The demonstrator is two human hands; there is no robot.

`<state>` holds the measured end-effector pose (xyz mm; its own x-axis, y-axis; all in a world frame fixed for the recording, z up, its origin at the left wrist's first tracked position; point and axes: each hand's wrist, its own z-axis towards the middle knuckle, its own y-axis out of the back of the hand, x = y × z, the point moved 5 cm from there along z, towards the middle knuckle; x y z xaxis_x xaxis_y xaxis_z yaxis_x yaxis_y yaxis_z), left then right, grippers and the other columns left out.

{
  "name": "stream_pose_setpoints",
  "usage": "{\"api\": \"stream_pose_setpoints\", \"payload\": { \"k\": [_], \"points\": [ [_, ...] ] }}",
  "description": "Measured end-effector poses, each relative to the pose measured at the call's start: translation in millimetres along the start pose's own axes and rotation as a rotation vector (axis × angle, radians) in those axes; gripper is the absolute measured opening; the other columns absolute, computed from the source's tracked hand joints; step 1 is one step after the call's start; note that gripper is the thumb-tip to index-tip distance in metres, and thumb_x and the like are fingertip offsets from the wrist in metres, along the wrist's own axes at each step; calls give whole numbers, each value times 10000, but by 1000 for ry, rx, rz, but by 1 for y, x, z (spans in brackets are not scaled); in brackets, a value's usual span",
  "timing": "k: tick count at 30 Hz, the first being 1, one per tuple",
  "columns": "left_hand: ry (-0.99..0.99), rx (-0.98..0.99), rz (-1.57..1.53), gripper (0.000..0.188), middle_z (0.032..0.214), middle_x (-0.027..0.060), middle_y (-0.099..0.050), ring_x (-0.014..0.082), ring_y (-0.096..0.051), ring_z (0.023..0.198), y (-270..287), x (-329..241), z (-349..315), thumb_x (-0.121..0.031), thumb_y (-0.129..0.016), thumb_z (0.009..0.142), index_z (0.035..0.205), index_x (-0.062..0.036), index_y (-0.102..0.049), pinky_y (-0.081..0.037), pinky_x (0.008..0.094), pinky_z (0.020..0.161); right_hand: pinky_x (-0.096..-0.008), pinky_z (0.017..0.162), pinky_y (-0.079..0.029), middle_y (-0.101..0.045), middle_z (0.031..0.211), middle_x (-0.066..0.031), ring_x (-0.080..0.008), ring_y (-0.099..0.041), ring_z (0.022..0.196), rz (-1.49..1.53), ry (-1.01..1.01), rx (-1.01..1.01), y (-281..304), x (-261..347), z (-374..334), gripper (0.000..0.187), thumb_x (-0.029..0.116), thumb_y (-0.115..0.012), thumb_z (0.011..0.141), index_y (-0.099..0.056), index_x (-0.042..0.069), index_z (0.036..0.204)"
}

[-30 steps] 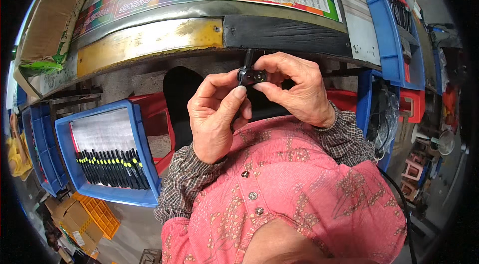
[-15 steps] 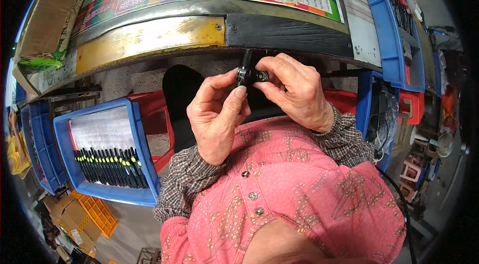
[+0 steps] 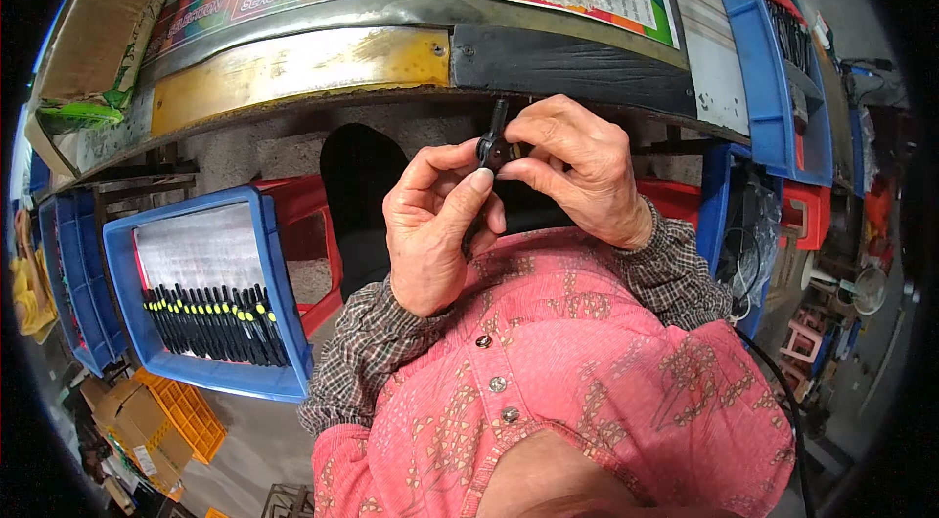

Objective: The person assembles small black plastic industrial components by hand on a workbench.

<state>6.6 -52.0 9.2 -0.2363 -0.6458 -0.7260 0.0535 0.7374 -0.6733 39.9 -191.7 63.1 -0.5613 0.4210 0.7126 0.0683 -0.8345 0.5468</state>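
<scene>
Above my lap, in front of the bench edge, I hold a black part with a round hub [image 3: 494, 152] and a slim stem pointing up toward the bench. Its exact kind cannot be told. My left hand [image 3: 437, 215] is closed on it, thumb pressed on the lower side of the hub and fingers curled behind. Close at its right side, my right hand [image 3: 577, 166] pinches a small round dark piece [image 3: 518, 152] between thumb and fingers. That piece is against the hub and mostly hidden by the fingertips.
To the left, a blue tray [image 3: 279, 293] holds a row of slim black sticks [image 3: 215, 322] with yellow-green bands. The bench edge [image 3: 303, 66] runs just beyond my hands. Another blue tray [image 3: 758, 48] stands at the right. An open cardboard box [image 3: 103, 24] sits at far left.
Both hands have shifted slightly right with the black part. The hub now faces up more, and the small round piece has turned and is more covered by my right fingers.
</scene>
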Motion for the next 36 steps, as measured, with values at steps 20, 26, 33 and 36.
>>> {"api": "stream_pose_setpoints", "payload": {
  "k": [20, 26, 33, 36],
  "points": [
    [-100, -39, 117, 194, 939, 62, -600, 78, -541, 610, -4, 3, 0, -3, -560, 889, 1082, -20, -548, -388, 173, 447, -216, 625, -496, -591, 899, -68, -103, -596, 743, 200, -83, -246, -13, -14, -26, 314, 135, -773, 728, -612, -4, 959],
    [-77, -34, 153, 196, 937, 59, -597, 63, -534, 622, -4, 6, 1, -1, -553, 893, 1089, -12, -544, -388, 168, 453, -217, 625, -496, -586, 887, -66, -107, -594, 738, 259, -111, -299, -19, -20, -31, 338, 161, -781, 720, -604, -1, 957],
    [-45, -54, 135, 236, 922, 9, -587, 5, -494, 644, -4, 8, 2, 42, -555, 874, 1110, 26, -565, -410, 154, 546, -220, 629, -503, -585, 892, -77, -116, -603, 747, 337, -143, -348, -20, -25, -34, 375, 140, -790, 711, -585, -17, 983],
    [-42, -57, 141, 245, 922, 4, -585, 2, -493, 651, -3, 10, 2, 53, -552, 868, 1111, 27, -567, -404, 150, 551, -224, 632, -509, -586, 894, -82, -119, -604, 748, 383, -201, -342, -22, -27, -37, 382, 129, -793, 707, -581, -21, 986]
  ]
}}
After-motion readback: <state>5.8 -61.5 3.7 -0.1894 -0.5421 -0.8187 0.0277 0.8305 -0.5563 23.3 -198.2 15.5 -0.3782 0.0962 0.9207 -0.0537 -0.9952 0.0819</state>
